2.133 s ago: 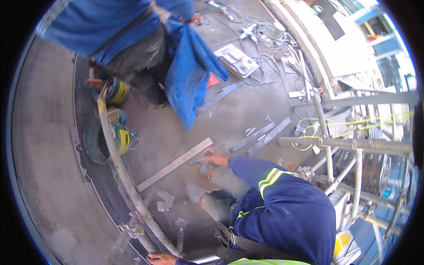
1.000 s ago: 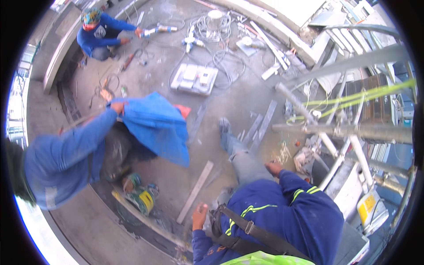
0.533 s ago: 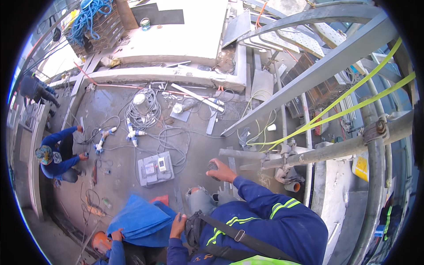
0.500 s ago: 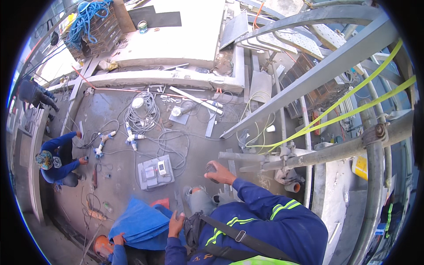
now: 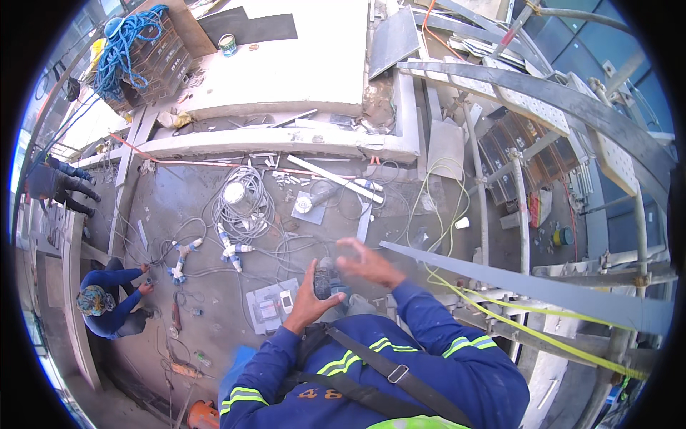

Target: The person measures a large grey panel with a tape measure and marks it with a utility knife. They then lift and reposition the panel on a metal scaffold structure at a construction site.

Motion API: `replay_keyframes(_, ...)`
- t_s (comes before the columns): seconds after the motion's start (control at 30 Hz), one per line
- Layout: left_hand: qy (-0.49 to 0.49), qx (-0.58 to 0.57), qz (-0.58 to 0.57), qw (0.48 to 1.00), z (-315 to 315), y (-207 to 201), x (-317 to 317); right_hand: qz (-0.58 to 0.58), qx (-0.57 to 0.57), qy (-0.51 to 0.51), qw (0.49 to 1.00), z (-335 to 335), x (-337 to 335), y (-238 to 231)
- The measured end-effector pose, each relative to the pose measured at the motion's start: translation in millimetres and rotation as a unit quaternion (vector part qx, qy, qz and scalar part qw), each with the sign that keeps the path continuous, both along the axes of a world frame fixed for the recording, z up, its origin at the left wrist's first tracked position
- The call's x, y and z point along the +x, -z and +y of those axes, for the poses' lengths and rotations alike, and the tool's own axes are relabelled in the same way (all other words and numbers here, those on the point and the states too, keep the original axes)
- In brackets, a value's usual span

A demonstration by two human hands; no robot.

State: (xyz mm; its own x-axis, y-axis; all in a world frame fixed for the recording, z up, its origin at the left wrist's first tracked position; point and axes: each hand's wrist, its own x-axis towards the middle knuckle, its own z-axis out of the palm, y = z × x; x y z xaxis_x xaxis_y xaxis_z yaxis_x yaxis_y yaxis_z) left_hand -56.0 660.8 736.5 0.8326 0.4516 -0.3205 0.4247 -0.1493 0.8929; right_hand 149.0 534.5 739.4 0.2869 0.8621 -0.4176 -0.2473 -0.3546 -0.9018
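Note:
In front of my chest, my left hand [image 5: 311,302] is curled round a dark, roundish object [image 5: 324,283] whose exact kind I cannot make out. Thumb and fingers lie on opposite sides of it. Just to the right is my right hand [image 5: 371,265], slightly blurred, its fingers apart and nothing visible in them. Both arms wear dark blue sleeves with reflective bands. Beyond the left hand, a grey case [image 5: 266,309] lies on the floor with a small white device [image 5: 286,300] on top.
Coiled grey cable [image 5: 239,199] and white-and-blue connectors [image 5: 232,247] lie ahead on the floor. A co-worker [image 5: 107,300] crouches at left. A long grey metal bar [image 5: 529,282], yellow straps [image 5: 514,309] and scaffold tubes [image 5: 525,214] crowd the right. An orange helmet [image 5: 203,415] shows at bottom.
The dark object has passed from my right hand to my left. My left hand has risen toward the right one. The view has shifted, and the blue sheet is mostly hidden.

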Motion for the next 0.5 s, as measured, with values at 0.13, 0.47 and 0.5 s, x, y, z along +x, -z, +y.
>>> replay_keyframes(0.13,0.048,0.065,0.038,0.996,56.1,18.0,34.3,-0.240,0.055,0.491,0.836,-10.0,159.8,-49.7)
replay_keyframes(0.47,0.140,0.037,0.018,0.989,132.2,27.0,142.9,-0.635,-0.161,0.622,0.428,-167.3,474.9,-149.1)
replay_keyframes(0.5,0.146,0.039,0.012,0.988,141.5,19.6,160.5,-0.676,-0.178,0.579,0.420,-168.4,495.3,-154.1)
